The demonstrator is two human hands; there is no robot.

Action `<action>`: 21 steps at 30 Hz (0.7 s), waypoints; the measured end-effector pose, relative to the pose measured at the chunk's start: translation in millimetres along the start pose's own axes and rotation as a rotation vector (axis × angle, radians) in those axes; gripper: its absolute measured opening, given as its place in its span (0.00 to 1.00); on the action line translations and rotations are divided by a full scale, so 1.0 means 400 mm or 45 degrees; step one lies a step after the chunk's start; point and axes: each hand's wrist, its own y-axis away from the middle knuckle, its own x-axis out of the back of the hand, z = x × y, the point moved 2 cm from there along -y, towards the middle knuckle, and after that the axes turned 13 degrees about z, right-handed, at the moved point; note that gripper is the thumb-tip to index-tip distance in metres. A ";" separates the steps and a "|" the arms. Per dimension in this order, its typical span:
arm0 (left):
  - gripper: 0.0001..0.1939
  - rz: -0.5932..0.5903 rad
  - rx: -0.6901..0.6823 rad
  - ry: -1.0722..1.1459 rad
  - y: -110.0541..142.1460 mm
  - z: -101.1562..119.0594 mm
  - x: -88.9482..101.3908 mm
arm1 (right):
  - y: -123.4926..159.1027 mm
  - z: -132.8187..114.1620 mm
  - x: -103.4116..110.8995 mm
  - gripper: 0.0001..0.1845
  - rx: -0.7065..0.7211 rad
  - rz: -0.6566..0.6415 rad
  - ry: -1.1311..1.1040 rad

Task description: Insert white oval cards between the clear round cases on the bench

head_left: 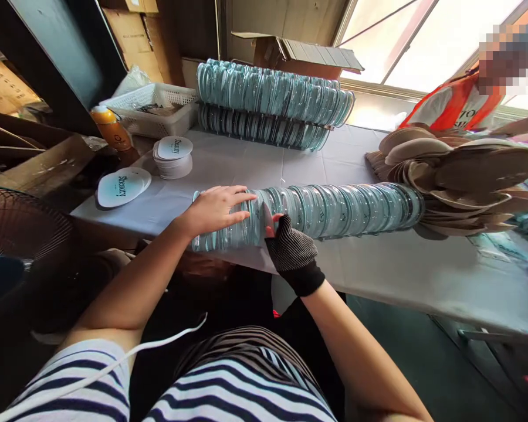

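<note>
A long row of clear teal-rimmed round lids lies on its side along the near part of the white table. My left hand lies flat on top of the row's left end, fingers stretched out. My right hand, in a dark fingerless glove, presses its fingers into a gap in the row just right of the left hand. Which piece its fingers pinch is hidden.
Two more rows of the same lids lie stacked at the table's far side. Oval printed labels and a small stack of them sit at left, near a white basket and an orange bottle. Brown discs pile up at right, beside a person in an orange vest. A fan stands at left.
</note>
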 end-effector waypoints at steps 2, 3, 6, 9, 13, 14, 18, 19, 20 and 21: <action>0.25 -0.014 0.001 0.001 0.002 0.001 0.001 | 0.005 0.014 0.009 0.17 -0.052 0.010 -0.043; 0.25 -0.016 0.002 0.001 0.002 0.001 0.001 | 0.006 0.019 0.016 0.15 -0.073 -0.002 -0.068; 0.24 -0.015 0.005 0.004 0.002 0.001 0.004 | -0.008 0.019 0.018 0.12 -0.082 -0.098 -0.137; 0.25 -0.019 0.000 0.010 0.004 0.001 0.008 | -0.031 0.003 0.001 0.14 -0.013 -0.181 -0.066; 0.24 -0.017 -0.009 0.008 0.009 0.003 0.013 | -0.039 -0.012 -0.011 0.17 0.108 -0.225 0.054; 0.24 -0.012 -0.013 0.005 0.010 0.004 0.013 | -0.037 -0.010 -0.010 0.17 0.073 -0.269 -0.011; 0.25 0.001 -0.015 -0.016 0.010 0.012 0.007 | -0.025 0.011 -0.001 0.20 -0.181 -0.682 -0.641; 0.25 -0.001 -0.008 -0.021 0.010 0.017 0.005 | -0.022 0.016 0.001 0.22 -0.214 -0.808 -0.863; 0.25 -0.002 -0.002 -0.024 0.011 0.023 0.004 | -0.019 0.020 0.003 0.24 -0.234 -0.915 -1.065; 0.25 -0.005 0.000 -0.022 0.012 0.030 0.004 | -0.017 0.025 0.005 0.26 -0.254 -0.990 -1.209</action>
